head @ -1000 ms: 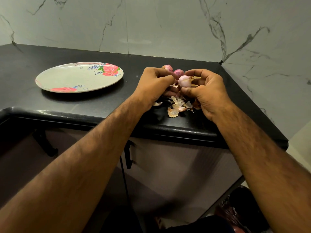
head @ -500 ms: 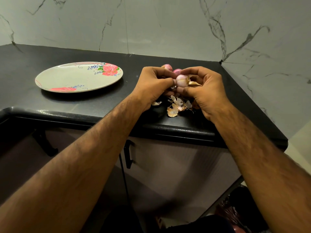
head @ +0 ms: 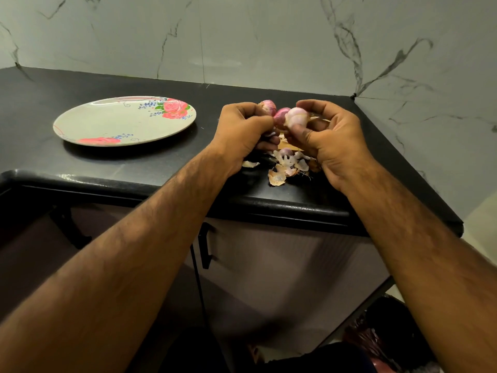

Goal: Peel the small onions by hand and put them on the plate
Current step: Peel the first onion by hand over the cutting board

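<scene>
Apart the two hands are drawn now: half a second back they were pressed together over the onion, and a narrow gap is now opened between them. The small onion (head: 295,117) is lifted a touch higher and is gripped by the right hand (head: 333,141), thumb underneath and fingers curled behind. Its pale, glossy side is turned upward, likely so the bared flesh can be checked. Most of the dry skin looks to be gone already, though a papery flap is glimpsed at its far side.

The left hand (head: 239,130) is curled tight, with its fingertips bunched just beside the onion. A pale scrap of skin (head: 269,134) appears to be pinched there, probably a strip just pulled away, though it is too small to be made out well.

Both hands are kept low over the heap of peelings (head: 285,168), a sensible spot, so that whatever is torn off is dropped onto one pile. A small purplish piece is seen at the top of that heap.

Just behind the hands, a pink onion (head: 269,105) and a darker onion (head: 281,115) are waiting on the black countertop (head: 161,162), within easy reach. Well off to the left, the flowered plate (head: 113,122) is set flat. No onion is seen on it, so the job is judged to be at an early stage.
</scene>
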